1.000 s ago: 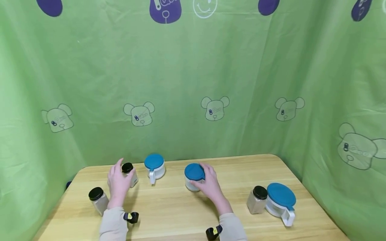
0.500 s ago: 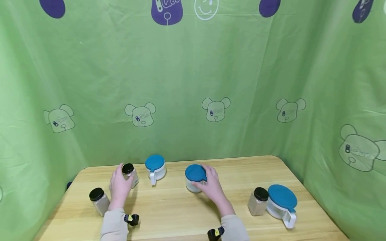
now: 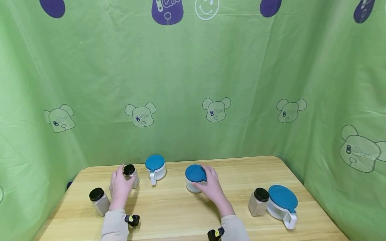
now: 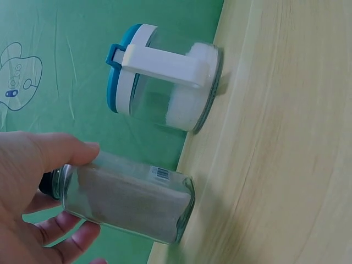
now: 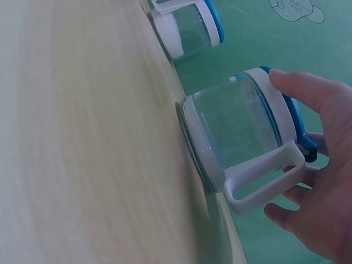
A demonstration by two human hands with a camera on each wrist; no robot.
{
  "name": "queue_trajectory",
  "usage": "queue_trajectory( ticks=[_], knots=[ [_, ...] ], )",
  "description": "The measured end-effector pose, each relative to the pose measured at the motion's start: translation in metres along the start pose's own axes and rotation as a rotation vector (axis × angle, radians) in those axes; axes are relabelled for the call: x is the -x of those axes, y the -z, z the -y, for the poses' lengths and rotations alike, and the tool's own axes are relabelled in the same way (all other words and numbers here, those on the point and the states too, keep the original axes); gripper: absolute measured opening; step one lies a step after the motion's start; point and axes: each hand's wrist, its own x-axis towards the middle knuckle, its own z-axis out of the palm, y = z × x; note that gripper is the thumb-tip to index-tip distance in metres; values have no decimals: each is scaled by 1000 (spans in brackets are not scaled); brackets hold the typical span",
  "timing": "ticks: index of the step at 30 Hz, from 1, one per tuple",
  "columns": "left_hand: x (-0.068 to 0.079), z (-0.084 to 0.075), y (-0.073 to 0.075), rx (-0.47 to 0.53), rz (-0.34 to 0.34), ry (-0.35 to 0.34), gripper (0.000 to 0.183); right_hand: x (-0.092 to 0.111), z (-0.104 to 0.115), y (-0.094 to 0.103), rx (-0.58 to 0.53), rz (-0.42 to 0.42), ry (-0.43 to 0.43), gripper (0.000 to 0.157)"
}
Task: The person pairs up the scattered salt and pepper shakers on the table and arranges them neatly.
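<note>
My left hand (image 3: 120, 184) grips a clear square jar with a black lid (image 4: 129, 201) near its neck, thumb on one side and fingers on the other. Greyish-brown powder shows inside that jar, and its base is at the tabletop. With my right hand (image 3: 212, 185) I hold a round glass seasoning jar (image 5: 231, 129) around its blue lid. It has a white side handle and a shallow layer of white grains at the bottom. Some right fingers are hidden behind the lid.
Another blue-lidded seasoning jar (image 3: 155, 167) stands between the hands at the back. A second black-lidded jar (image 3: 101, 202) is by the left forearm. At right, a black-lidded jar (image 3: 257, 202) stands beside a larger blue-lidded jar (image 3: 281, 202). A green curtain (image 3: 181, 67) encloses the wooden table (image 3: 169, 214).
My left fingers have come down and closed in around the black-lidded jar, which shifts slightly right. My right hand keeps its hold, and the view tilts a little.
</note>
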Motion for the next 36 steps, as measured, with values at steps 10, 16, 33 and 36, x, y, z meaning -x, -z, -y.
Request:
queue_trajectory(
  ticks=[10,16,33,36],
  knots=[
    [-2,5,-4,92,2,-12,67,-1,-3,-1,-2,6,3,80],
    [-1,3,-1,83,20,29,71,-1,-3,-2,-2,7,6,80],
    [3,0,-5,32,-42,27,72,-3,-6,-5,-36,28,-4,82],
    [3,1,-4,21,-16,31,77,-4,-6,-6,-36,33,0,83]
  ],
)
